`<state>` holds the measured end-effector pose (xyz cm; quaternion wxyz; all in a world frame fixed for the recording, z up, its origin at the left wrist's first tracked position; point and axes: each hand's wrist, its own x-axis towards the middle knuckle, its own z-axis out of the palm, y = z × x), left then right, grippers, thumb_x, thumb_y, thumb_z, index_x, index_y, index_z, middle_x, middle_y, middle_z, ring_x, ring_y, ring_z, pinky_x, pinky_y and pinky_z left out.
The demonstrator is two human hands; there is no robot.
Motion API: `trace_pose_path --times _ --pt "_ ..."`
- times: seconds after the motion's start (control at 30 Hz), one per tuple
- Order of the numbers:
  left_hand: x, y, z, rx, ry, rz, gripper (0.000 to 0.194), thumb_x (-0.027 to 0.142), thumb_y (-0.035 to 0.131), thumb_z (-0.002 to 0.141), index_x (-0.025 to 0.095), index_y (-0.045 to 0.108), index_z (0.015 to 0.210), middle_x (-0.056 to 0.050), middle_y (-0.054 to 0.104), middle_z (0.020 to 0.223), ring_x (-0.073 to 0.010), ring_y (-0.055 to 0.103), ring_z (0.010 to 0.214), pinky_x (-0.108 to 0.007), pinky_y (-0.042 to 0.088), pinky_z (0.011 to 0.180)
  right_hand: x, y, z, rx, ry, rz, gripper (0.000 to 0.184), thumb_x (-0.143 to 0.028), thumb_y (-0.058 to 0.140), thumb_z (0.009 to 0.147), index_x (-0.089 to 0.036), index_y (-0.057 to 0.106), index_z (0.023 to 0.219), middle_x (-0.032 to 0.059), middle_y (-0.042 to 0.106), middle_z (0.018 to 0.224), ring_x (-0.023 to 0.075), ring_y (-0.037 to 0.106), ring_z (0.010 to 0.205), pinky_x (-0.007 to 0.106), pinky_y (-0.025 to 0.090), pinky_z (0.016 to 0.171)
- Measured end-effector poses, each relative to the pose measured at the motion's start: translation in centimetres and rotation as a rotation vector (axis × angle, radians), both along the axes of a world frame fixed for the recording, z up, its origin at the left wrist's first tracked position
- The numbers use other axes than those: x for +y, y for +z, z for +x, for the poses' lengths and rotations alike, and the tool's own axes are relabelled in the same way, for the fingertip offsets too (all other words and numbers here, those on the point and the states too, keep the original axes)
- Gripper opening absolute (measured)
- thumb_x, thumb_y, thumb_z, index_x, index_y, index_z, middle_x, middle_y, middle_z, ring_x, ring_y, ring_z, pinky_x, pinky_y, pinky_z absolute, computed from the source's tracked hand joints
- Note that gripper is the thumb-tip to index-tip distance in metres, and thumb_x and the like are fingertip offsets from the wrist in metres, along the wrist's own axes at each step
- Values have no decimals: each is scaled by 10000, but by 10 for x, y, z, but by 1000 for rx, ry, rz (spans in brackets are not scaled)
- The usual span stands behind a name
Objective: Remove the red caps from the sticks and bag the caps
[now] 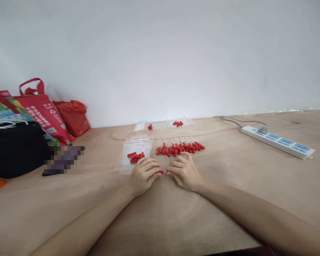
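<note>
My left hand pinches a red rubber bulb between thumb and fingers. Facing it, my right hand is closed on a thin clear glass tube, mostly hidden by the fingers, whose end meets the bulb's open end. How far the tube sits inside cannot be made out. Beneath and between both hands lies a row of clear glass tubes. Just beyond them, several glass droppers with red bulbs lie side by side, bulbs toward me. Left of these, loose red bulbs rest on clear zip bags.
Further back are more red bulbs, glass tubes and bags by the wall. A white power strip with a plugged-in cable lies at right. Shopping bags, a red plastic bag and a black bag stand left.
</note>
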<state>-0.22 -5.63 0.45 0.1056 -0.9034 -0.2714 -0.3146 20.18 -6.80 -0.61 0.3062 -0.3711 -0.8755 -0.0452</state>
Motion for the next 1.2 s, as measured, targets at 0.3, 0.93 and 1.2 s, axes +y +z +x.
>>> trace_pose_path --times 0.3,0.93,1.2 --pt "-6 1 1 32 60 -122 227 224 408 848 209 614 753 -16 666 780 -167 571 864 -363 352 827 -3 1 2 -1 3 22 230 -283 429 841 -280 660 829 2 616 659 158 448 762 412 182 894" --pt "13 2 -35 -348 369 -52 231 238 408 833 174 599 946 -61 488 867 -158 533 807 -289 462 739 7 -5 11 146 -248 -104 266 -239 411 840 -260 621 1002 7 616 711 130 513 690 310 233 727" --pt "46 9 -64 -425 684 -284 335 326 480 723 159 539 1007 -29 582 802 -161 543 694 -278 466 647 13 -5 8 197 -283 -168 114 -167 463 749 -190 569 784 -21 638 695 117 535 669 291 211 707"
